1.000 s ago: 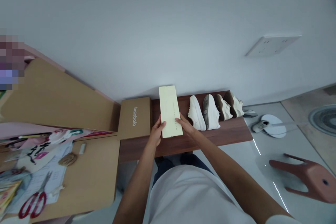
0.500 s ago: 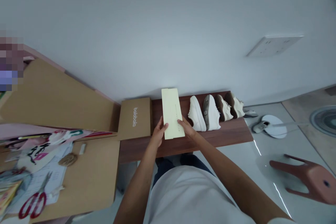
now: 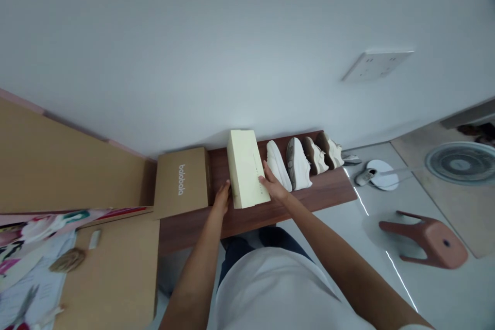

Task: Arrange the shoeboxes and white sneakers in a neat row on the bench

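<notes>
A pale yellow shoebox (image 3: pixel 247 167) is between my hands, over the brown wooden bench (image 3: pixel 328 191). My left hand (image 3: pixel 221 198) presses against the box's left side, its fingertips partly hidden there. On the right, my right hand (image 3: pixel 274 184) grips the opposite side, thumb over the top edge. I cannot tell whether the box rests fully on the bench. Left of it sits a brown cardboard box (image 3: pixel 183 180) with white lettering. To its right stand a pair of white sneakers (image 3: pixel 278 166) and a pair of cream-and-brown shoes (image 3: pixel 317 157).
A cardboard-covered desk (image 3: pixel 112 273) with papers, scissors (image 3: pixel 25 309) and a coiled brown bundle (image 3: pixel 67 260) lies at the left. On the right are a reddish plastic stool (image 3: pixel 436 242), a fan (image 3: pixel 460 163) and a wall socket panel (image 3: pixel 377 65).
The pale box has turned so its left side shows. My left thumb has left its top and that hand is now at its side. The whole view has shifted rightward.
</notes>
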